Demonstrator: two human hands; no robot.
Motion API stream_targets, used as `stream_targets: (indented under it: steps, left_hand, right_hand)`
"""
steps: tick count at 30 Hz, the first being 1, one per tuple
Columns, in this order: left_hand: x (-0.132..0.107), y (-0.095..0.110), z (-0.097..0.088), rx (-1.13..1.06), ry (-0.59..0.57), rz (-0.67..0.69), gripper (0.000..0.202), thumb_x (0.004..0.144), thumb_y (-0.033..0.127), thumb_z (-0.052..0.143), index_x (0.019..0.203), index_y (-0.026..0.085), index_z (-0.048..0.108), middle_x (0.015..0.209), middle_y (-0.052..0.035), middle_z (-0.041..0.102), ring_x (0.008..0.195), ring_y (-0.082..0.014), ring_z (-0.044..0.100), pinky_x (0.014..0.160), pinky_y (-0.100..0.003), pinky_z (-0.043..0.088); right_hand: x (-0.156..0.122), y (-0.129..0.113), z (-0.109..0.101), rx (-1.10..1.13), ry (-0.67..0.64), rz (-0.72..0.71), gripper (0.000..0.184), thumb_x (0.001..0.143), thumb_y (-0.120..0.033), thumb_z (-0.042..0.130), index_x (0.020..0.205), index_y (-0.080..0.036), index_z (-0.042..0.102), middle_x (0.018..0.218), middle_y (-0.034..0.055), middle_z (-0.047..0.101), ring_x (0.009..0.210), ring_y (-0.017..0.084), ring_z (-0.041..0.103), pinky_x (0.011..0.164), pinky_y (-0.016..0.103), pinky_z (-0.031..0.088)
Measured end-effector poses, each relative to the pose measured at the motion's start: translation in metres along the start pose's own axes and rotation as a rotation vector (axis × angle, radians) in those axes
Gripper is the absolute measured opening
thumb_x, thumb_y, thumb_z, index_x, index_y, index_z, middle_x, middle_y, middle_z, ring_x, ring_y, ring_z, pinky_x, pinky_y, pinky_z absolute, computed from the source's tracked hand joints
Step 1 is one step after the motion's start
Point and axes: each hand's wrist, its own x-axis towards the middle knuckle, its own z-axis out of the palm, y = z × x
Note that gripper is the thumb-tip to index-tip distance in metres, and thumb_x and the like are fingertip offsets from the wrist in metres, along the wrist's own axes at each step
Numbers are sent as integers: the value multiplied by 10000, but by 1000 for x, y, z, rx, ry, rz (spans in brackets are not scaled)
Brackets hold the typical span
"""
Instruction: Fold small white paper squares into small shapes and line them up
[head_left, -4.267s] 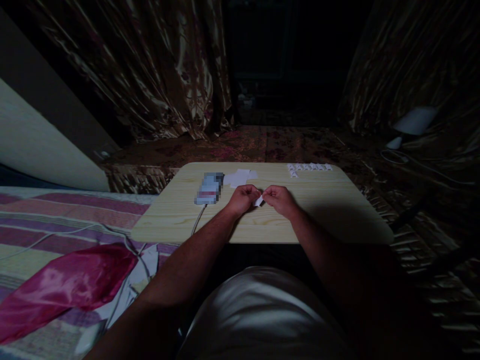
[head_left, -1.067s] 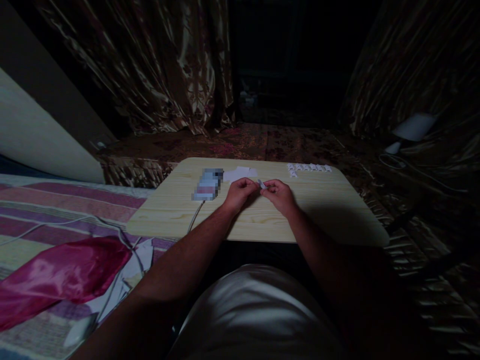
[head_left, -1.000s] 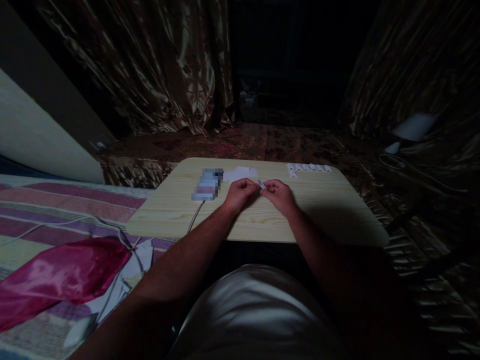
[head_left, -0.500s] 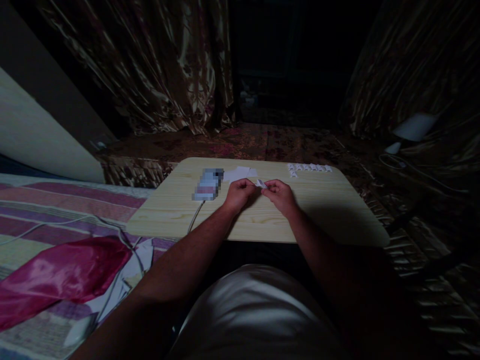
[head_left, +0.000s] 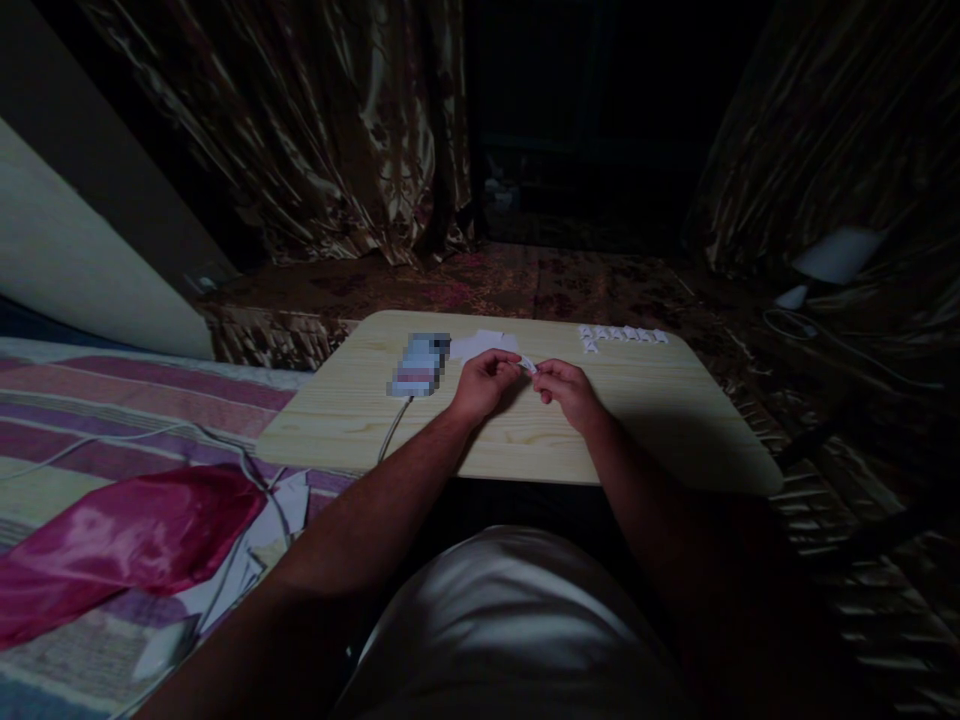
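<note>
The white paper (head_left: pixel 528 364) now shows slimmer and curved, apparently being bent; the left hand (head_left: pixel 484 384) and right hand (head_left: pixel 568 390) pinch it, grip narrow, with small folded pieces (head_left: pixel 630 335) at two o'clock.

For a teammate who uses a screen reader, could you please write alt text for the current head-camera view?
A person's left hand and right hand hold a small piece of white paper over a wood-grain table. Small white pieces lie near its far right corner; white sheets and a pixelated object with a cable lie left.
</note>
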Motion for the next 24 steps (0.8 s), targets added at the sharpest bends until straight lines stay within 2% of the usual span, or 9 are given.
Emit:
stream_targets:
  steps: [7,20,24]
  left_hand:
    - [1,-2,-1,54,-1,22,291,639,384,798,734,149,656,614,14,572,547,-83,427,546,-232,326]
    - [2,-3,-3,64,-31,38,245,678,355,763,734,159,627,593,28,545,531,-84,416,527,-229,317]
    - [0,0,-2,61,-13,15,269,662,372,776,759,157,646,615,17,571,534,-85,432,533,-230,331]
  right_hand:
    - [-1,-2,-1,-17,-30,20,311,700,-485,711,822,-203,662,711,-4,624,532,102,488,492,245,384]
    - [-2,-4,-2,42,-39,35,278,724,-455,687,817,-195,659,714,12,619,602,128,541,519,250,403]
    - [-3,-6,-1,56,-20,28,288,713,-450,679,855,-205,629,814,30,640,684,151,571,527,250,423]
